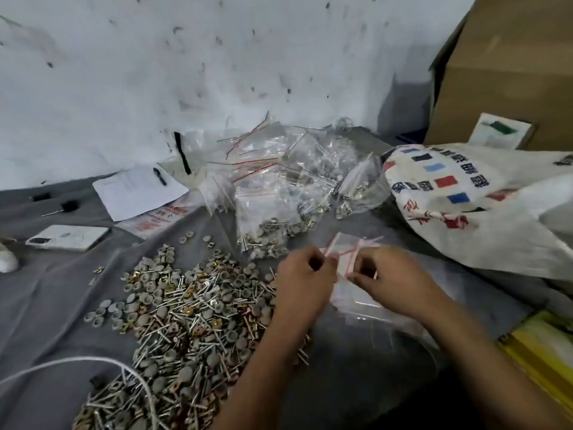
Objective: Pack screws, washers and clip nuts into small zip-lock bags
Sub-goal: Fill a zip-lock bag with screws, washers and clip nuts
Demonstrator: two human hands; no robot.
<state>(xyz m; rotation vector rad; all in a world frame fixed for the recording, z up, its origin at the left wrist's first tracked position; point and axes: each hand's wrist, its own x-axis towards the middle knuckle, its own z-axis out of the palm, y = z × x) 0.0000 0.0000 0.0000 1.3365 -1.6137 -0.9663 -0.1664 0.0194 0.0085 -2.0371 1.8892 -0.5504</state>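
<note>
A big loose heap of screws, grey washers and brass clip nuts (186, 308) spreads over the grey cloth at the lower left. My left hand (302, 274) and my right hand (386, 274) meet just right of the heap, each pinching the red-striped top of a small clear zip-lock bag (344, 260). More empty bags (366, 302) lie stacked under my right hand. Behind them sits a mound of filled zip-lock bags (279, 193).
A printed woven sack (471, 206) and a cardboard box (508, 72) stand at the right, a yellow packet (545, 352) at the lower right. A paper sheet with a pen (139, 190), a phone (68, 237) and a white cord (77, 361) lie at the left.
</note>
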